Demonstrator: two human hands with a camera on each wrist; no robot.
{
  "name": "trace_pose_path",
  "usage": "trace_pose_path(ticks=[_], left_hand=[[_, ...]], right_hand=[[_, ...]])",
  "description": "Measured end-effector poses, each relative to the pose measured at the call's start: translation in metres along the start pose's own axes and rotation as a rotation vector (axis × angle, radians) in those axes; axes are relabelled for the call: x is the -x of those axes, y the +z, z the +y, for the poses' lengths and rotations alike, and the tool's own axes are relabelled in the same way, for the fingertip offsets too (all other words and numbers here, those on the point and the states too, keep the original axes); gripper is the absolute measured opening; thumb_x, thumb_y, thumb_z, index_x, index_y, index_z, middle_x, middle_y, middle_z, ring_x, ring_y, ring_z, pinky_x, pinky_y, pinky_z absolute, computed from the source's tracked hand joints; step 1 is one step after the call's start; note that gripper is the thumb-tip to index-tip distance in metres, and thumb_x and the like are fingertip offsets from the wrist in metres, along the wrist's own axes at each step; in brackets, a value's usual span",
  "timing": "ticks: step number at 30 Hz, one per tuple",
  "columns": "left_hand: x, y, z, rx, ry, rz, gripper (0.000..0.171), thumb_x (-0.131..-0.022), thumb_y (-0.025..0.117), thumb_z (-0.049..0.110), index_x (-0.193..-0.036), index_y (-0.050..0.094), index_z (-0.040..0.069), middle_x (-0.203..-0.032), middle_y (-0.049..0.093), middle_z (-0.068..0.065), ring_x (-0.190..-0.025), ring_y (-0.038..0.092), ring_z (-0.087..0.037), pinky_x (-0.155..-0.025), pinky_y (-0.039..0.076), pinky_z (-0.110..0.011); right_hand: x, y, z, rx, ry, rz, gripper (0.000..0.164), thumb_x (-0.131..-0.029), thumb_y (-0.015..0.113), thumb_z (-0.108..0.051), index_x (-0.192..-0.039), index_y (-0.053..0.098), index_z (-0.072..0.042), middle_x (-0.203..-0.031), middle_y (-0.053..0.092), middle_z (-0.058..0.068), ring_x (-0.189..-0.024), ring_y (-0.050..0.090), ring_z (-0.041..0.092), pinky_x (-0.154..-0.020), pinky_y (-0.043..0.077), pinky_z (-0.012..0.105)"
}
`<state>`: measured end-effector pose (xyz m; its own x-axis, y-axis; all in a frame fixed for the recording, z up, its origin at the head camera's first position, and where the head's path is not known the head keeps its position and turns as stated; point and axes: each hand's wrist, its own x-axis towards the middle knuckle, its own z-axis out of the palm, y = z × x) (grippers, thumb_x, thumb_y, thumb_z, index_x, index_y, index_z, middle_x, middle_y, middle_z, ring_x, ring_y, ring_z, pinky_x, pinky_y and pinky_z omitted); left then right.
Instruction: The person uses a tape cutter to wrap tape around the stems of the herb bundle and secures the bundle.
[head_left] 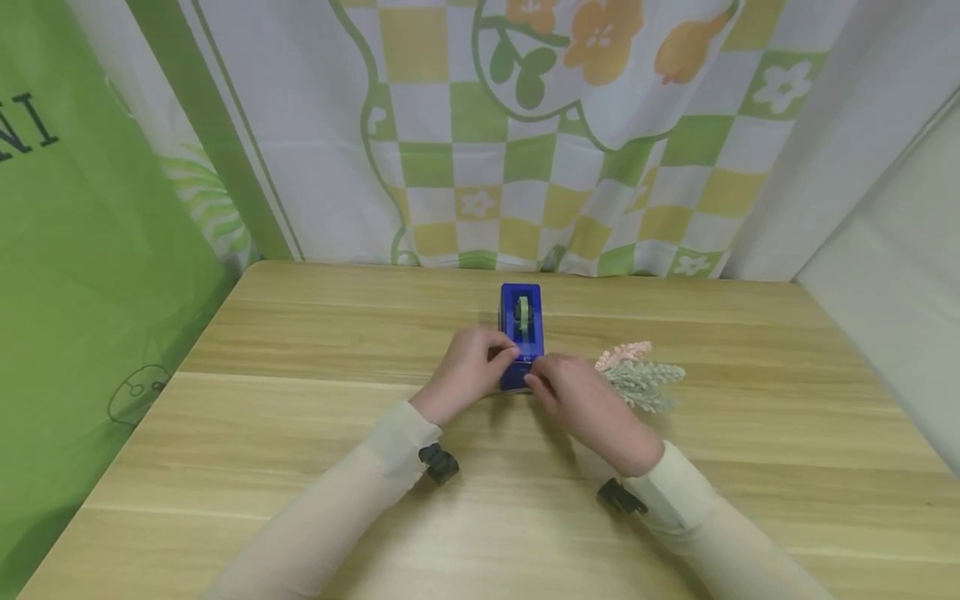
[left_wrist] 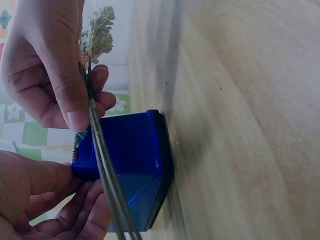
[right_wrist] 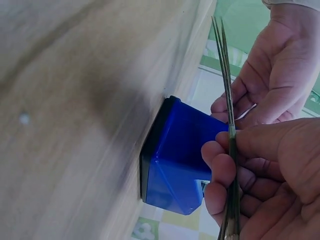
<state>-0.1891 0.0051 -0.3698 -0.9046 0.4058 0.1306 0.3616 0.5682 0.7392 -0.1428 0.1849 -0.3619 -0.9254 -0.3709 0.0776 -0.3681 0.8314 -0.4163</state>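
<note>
A blue tape dispenser (head_left: 512, 377) with a pale tape roll (head_left: 523, 315) stands upright on the table. My left hand (head_left: 471, 367) is at its near cutter end, thumb and index finger pinched together on what looks like the clear tape's end; the tape itself barely shows. My right hand (head_left: 588, 404) is just right of the dispenser and grips the thin dark stems of an artificial flower bunch (head_left: 643, 382). The stems (right_wrist: 227, 80) cross in front of the dispenser in both wrist views. Pink and grey-green flower heads stick out beyond the right hand.
The wooden table (head_left: 262, 467) stretches to either side of the arms. A checked floral curtain (head_left: 480, 167) hangs behind its far edge. Green cloth (head_left: 90, 250) hangs on the left, with a thin dark wire shape (head_left: 137, 390) near the table's left edge.
</note>
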Motion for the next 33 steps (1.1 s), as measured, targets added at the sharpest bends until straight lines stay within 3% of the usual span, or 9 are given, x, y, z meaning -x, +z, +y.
trace_pose_path(ticks=[5, 9, 16, 22, 27, 33], left_hand=[[0.007, -0.003, 0.000, -0.009, 0.030, 0.051, 0.018, -0.103, 0.065, 0.011, -0.103, 0.080, 0.001, -0.097, 0.079, -0.011, -0.078, 0.066, -0.015, -0.074, 0.056, -0.027], [0.015, -0.007, 0.001, -0.010, 0.046, 0.067, 0.018, -0.103, 0.065, 0.012, -0.101, 0.079, 0.001, -0.088, 0.075, -0.009, -0.071, 0.059, -0.013, -0.067, 0.052, -0.025], [0.029, -0.013, 0.006, -0.058, 0.087, -0.001, 0.018, -0.103, 0.066, 0.014, -0.101, 0.079, 0.003, -0.090, 0.074, -0.007, -0.077, 0.059, -0.013, -0.073, 0.052, -0.026], [0.037, -0.014, 0.013, -0.044, 0.124, -0.074, 0.018, -0.103, 0.065, 0.015, -0.099, 0.079, 0.005, -0.091, 0.076, -0.006, -0.076, 0.058, -0.012, -0.071, 0.050, -0.024], [0.040, -0.012, 0.016, -0.019, 0.104, -0.142, 0.017, -0.104, 0.065, 0.014, -0.103, 0.079, 0.004, -0.092, 0.075, -0.007, -0.075, 0.058, -0.010, -0.068, 0.051, -0.022], [0.039, -0.011, 0.016, -0.013, 0.092, -0.146, 0.016, -0.104, 0.065, 0.015, -0.102, 0.078, 0.006, -0.094, 0.077, -0.011, -0.072, 0.056, -0.010, -0.064, 0.048, -0.021]], right_hand=[[0.003, -0.003, 0.000, -0.026, -0.001, 0.021, 0.017, -0.104, 0.063, -0.015, -0.094, 0.072, -0.005, -0.079, 0.067, 0.000, -0.066, 0.056, 0.009, -0.064, 0.051, 0.026], [0.006, -0.005, -0.001, -0.034, -0.005, 0.050, 0.019, -0.105, 0.062, -0.016, -0.094, 0.072, -0.005, -0.077, 0.065, -0.001, -0.064, 0.053, 0.009, -0.061, 0.049, 0.025], [0.012, -0.006, -0.006, -0.040, -0.041, 0.112, 0.017, -0.105, 0.063, -0.017, -0.098, 0.072, -0.004, -0.081, 0.067, -0.001, -0.065, 0.052, 0.008, -0.060, 0.046, 0.024], [0.015, -0.006, -0.009, -0.037, -0.071, 0.151, 0.015, -0.105, 0.063, -0.015, -0.100, 0.073, -0.006, -0.085, 0.070, 0.001, -0.068, 0.053, 0.007, -0.061, 0.047, 0.023], [0.018, -0.005, -0.010, -0.025, -0.094, 0.165, 0.015, -0.105, 0.062, -0.014, -0.095, 0.071, -0.007, -0.080, 0.065, -0.001, -0.067, 0.050, 0.006, -0.060, 0.046, 0.022], [0.022, -0.004, -0.011, 0.048, -0.115, 0.211, 0.017, -0.106, 0.063, -0.017, -0.093, 0.071, -0.009, -0.078, 0.063, -0.003, -0.065, 0.048, 0.006, -0.058, 0.043, 0.022]])
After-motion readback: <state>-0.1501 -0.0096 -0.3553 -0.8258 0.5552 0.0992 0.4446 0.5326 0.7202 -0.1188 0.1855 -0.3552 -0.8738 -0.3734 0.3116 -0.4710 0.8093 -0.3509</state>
